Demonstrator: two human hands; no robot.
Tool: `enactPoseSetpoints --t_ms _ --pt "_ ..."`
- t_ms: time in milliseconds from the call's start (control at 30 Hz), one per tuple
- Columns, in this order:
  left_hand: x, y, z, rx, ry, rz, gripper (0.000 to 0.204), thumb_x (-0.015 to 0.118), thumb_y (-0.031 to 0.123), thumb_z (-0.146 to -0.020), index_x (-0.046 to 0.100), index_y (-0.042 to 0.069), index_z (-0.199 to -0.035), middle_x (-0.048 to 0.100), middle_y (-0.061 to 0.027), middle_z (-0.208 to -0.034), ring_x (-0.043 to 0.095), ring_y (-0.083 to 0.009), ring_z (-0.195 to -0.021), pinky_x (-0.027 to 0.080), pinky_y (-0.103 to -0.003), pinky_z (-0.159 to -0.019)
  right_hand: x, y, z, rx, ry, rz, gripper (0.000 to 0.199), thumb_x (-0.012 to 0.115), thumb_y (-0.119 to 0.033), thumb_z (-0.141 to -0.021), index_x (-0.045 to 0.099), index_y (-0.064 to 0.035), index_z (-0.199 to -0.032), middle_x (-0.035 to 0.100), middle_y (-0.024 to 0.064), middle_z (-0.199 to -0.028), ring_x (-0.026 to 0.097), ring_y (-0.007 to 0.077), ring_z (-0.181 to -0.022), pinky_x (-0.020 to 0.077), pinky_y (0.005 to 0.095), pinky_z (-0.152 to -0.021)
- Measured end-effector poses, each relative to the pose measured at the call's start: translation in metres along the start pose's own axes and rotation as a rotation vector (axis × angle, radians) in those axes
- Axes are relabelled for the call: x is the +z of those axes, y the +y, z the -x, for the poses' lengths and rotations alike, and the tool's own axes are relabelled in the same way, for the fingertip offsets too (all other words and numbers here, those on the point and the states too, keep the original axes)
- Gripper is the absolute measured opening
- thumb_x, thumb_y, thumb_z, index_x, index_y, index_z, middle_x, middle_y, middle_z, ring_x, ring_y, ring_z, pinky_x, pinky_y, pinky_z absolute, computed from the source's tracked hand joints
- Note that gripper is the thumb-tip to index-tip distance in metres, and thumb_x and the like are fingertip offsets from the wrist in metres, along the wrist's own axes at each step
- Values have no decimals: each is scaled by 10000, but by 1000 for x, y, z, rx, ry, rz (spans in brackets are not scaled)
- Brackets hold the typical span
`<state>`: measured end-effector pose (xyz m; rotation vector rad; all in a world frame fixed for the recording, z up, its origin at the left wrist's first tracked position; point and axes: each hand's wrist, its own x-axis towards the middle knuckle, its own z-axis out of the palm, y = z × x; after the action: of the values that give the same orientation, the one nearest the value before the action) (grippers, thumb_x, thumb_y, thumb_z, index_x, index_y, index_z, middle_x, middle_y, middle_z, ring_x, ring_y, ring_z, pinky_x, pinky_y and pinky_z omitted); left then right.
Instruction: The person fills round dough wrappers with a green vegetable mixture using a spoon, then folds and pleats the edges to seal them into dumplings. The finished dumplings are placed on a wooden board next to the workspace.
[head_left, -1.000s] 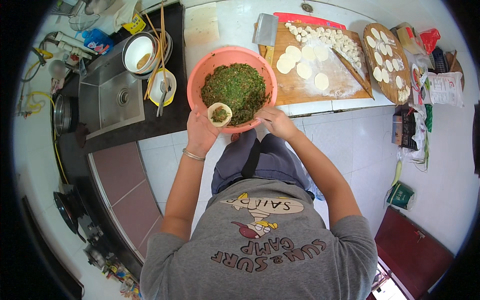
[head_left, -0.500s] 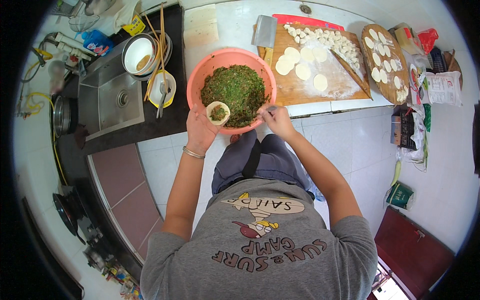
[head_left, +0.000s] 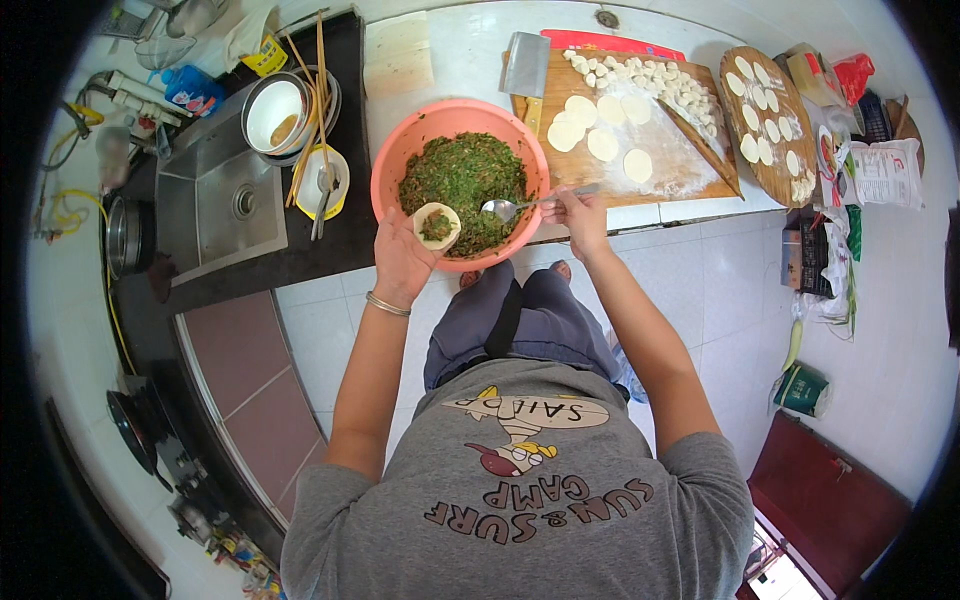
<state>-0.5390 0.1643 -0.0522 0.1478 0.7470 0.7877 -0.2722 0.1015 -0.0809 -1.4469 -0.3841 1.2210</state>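
With dough wrapper point(head_left: 447, 240) cupped in left hand point(head_left: 398, 258) over near left of pink basin point(head_left: 391, 150), spoon point(head_left: 501, 210) pinched in right hand point(head_left: 581, 217), add filling point(head_left: 465, 172) sparingly, leaving wrapper edge bare.

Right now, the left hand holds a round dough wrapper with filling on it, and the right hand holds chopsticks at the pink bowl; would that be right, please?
Not quite: what the right hand holds is wrong. The head view shows it holding a metal spoon at the pink bowl. The rest of your statement stands.
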Motion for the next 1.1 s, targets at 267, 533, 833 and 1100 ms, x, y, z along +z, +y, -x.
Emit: enactPoseSetpoints --t_ms 267,533,833,1100 --pt "50 -5 10 -108 -141 13 610 280 430 -973 320 -44 -1355 438 -194 -1343 418 -339 -1259 328 -507 -1061 3 -57 36 -151 -119 -271 195 493 -128 -952 594 37 -930 671 170 -827 651 202 -706 528 288 -657" --pt "96 -14 9 -289 -391 119 635 271 444 -971 310 -55 -1363 414 -192 -1374 403 -324 -1279 307 -480 -1078 -11 -62 56 -317 -323 -343 169 502 -114 -939 583 34 -940 666 183 -851 650 225 -750 528 327 -722" --pt "123 -24 8 -326 -359 161 690 275 481 -960 311 -90 -1344 415 -227 -1354 410 -338 -1267 318 -461 -1073 -45 -38 55 -233 -307 -457 181 538 -116 -915 599 53 -941 667 200 -852 664 248 -754 542 324 -677" --pt "116 -34 1 -322 -359 130 676 270 471 -962 328 -83 -1344 424 -219 -1354 434 -330 -1250 321 -452 -1071 -61 -45 53 -47 -253 -646 191 529 -131 -920 595 46 -950 665 193 -837 661 231 -729 543 302 -658"
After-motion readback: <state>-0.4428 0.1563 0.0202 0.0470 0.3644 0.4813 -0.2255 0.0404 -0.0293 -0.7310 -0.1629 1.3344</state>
